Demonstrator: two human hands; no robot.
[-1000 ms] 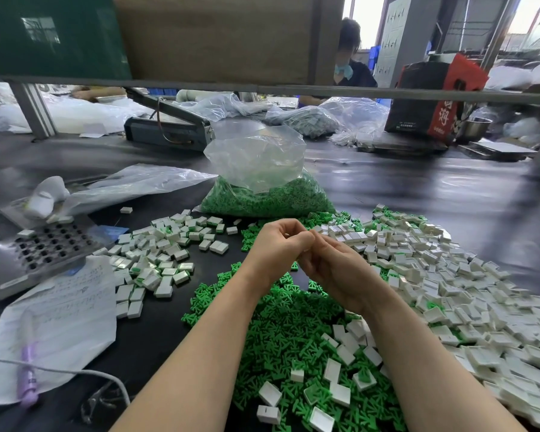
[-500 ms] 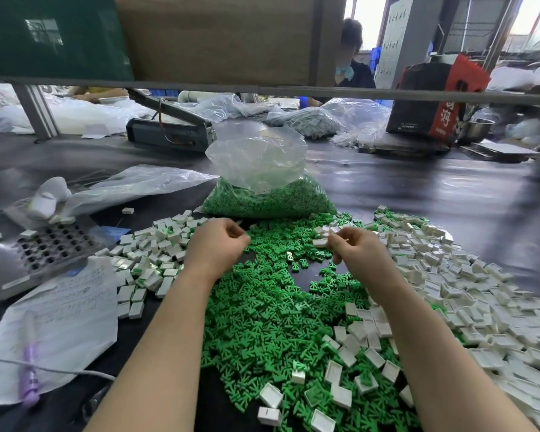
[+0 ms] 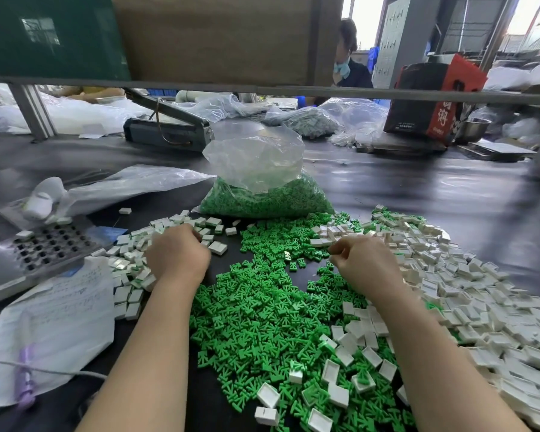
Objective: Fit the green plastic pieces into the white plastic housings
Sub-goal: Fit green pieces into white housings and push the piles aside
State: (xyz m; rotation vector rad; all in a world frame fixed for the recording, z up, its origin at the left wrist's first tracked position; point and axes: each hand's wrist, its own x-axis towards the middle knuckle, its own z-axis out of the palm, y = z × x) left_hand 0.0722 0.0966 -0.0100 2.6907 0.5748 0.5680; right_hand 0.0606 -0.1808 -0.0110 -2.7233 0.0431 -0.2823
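At the far left of the frame a perforated metal fixture (image 3: pixel 44 247) sits above a handwritten paper sheet (image 3: pixel 60 310). Just right of them, the left hand (image 3: pixel 176 255) has moved further left than half a second ago and now lies knuckles-up over the pile of assembled white housings (image 3: pixel 131 263), fingers curled under; whether it grips anything cannot be told. The loose green plastic pieces (image 3: pixel 262 313) fill the centre, below the clear bag of green pieces (image 3: pixel 262 194). The right hand (image 3: pixel 363 263) has drifted slightly right, fingertips pinched together at the edge of the empty white plastic housings (image 3: pixel 468 275) spread across the right; what it pinches is too small to tell.
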